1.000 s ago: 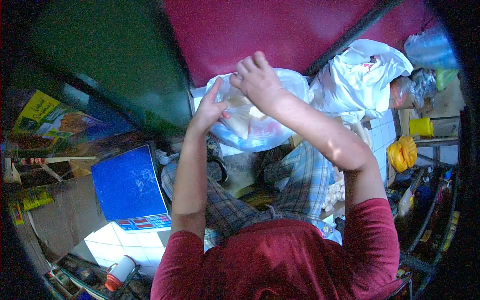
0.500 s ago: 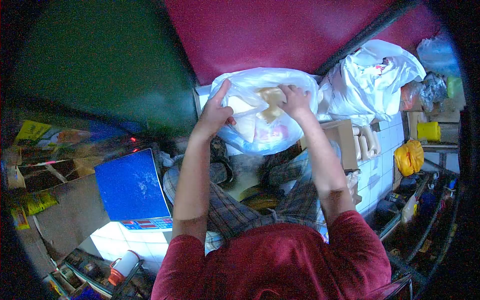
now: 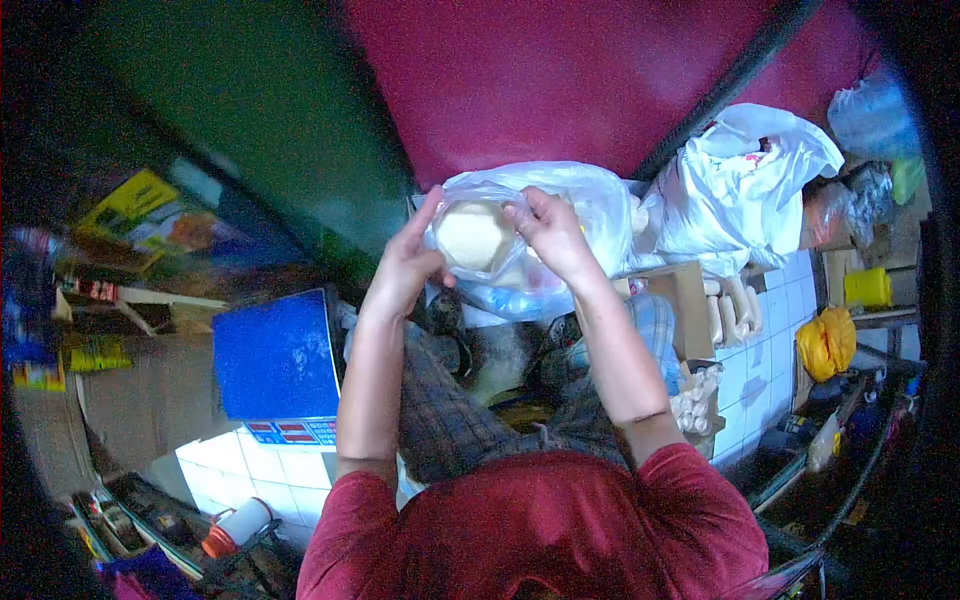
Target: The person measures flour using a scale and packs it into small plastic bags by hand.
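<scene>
Between my two hands is a small clear plastic bag (image 3: pixel 476 238) with pale, cream-coloured contents, its mouth spread open toward me. My left hand (image 3: pixel 407 262) grips the bag's left edge, thumb and fingers on either side of the film. At the opposite edge, the fingers of my right hand (image 3: pixel 549 232) pinch the rim. Behind and below them sits a larger translucent bag (image 3: pixel 595 200), with something pale and some blue print showing in its lower part.
A blue-topped scale (image 3: pixel 277 358) stands at the left, near a white and orange jug (image 3: pixel 237 527). To the right are a full white bag (image 3: pixel 733 195), a cardboard box (image 3: pixel 682 305) with packed pale bags (image 3: pixel 735 308) beside it, and a yellow bag (image 3: pixel 826 344).
My right hand has moved left, out of the large bag's middle, onto the small bag's rim. The small bag's mouth is now wide and round. The view has shifted slightly.
</scene>
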A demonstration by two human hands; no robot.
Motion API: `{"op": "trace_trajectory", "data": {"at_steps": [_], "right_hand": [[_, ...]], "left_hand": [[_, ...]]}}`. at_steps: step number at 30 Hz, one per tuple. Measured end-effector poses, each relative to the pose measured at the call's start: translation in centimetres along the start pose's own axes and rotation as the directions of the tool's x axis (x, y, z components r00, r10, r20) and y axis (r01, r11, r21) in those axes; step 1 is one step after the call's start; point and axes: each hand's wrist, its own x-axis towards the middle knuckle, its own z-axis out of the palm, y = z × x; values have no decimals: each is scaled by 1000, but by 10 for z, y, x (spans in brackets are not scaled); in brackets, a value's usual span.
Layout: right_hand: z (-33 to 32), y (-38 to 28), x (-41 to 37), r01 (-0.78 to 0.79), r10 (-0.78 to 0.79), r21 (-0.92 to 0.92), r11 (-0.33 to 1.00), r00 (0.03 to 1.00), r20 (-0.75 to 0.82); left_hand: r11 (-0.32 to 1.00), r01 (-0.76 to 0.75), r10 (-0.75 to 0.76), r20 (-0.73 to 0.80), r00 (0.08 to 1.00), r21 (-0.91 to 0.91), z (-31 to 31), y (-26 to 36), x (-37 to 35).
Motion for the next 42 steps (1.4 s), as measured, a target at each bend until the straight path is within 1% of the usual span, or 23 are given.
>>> {"op": "trace_trajectory", "data": {"at_steps": [1,2,6,10,13,14,17,18,21,23,24,25,27,28,29,32,34,35,37,38,39,41,42], "right_hand": [[-2,-21,-7,60,-60,98,993,998,-5],[-4,-36,-7,24,-24,184,983,1000,-6],[6,-85,-14,18,-43,250,968,995,93],[55,-140,-26,205,-258,276,939,950,173],[106,-168,-27,317,-362,197,928,892,271],[128,-170,-24,318,-363,185,930,876,317],[191,-170,-20,396,-427,163,904,806,410],[209,-173,-22,499,-489,82,863,782,387],[267,-164,-17,543,-528,91,835,744,408],[293,-173,-28,439,-396,-8,899,818,416],[311,-166,-26,408,-365,-2,913,819,442],[318,-169,-33,461,-383,-78,884,811,443],[333,-162,-38,371,-301,-72,926,839,454],[337,-156,-36,289,-253,0,957,839,481],[338,-149,-32,314,-283,26,949,815,505],[295,-141,-32,390,-369,91,916,736,567],[233,-128,-26,461,-430,100,882,697,573],[197,-114,-18,404,-336,37,914,702,628],[121,-57,1,260,-228,14,965,819,526],[84,-13,12,242,-181,-125,962,910,373],[47,29,20,207,-153,-253,945,965,215],[-17,77,24,-4,28,-525,851,999,38],[-40,99,21,-67,97,-632,772,995,13]], "left_hand": [[997,-48,47,-12,999,-58,3,12,-11],[989,-94,92,-28,995,-115,6,27,-25],[926,-257,259,-28,965,-278,6,77,-74],[857,-424,403,-131,906,-293,-17,114,-137],[827,-524,476,-241,846,-204,-51,126,-182],[843,-527,479,-295,827,-106,-62,129,-196],[836,-549,513,-385,767,19,-99,122,-230],[845,-528,504,-450,737,82,-107,120,-239],[866,-450,484,-592,645,218,-126,111,-259],[871,-408,480,-652,587,274,-141,100,-268],[887,-321,460,-680,571,331,-147,92,-273],[895,-284,446,-707,548,345,-151,86,-274],[912,-237,411,-733,543,335,-156,71,-275],[906,-304,418,-744,522,295,-155,66,-276],[901,-314,425,-746,513,298,-156,64,-277],[890,-308,450,-751,482,336,-155,56,-279],[890,-285,454,-761,463,357,-155,52,-277],[888,-242,459,-749,478,390,-161,47,-277],[892,-151,444,-760,475,426,-146,52,-272],[873,-219,484,-725,490,435,-156,42,-272],[893,-181,447,-756,478,413,-140,51,-265],[867,-148,484,-736,474,475,-144,46,-261],[877,-130,468,-759,453,463,-139,48,-256]]}}
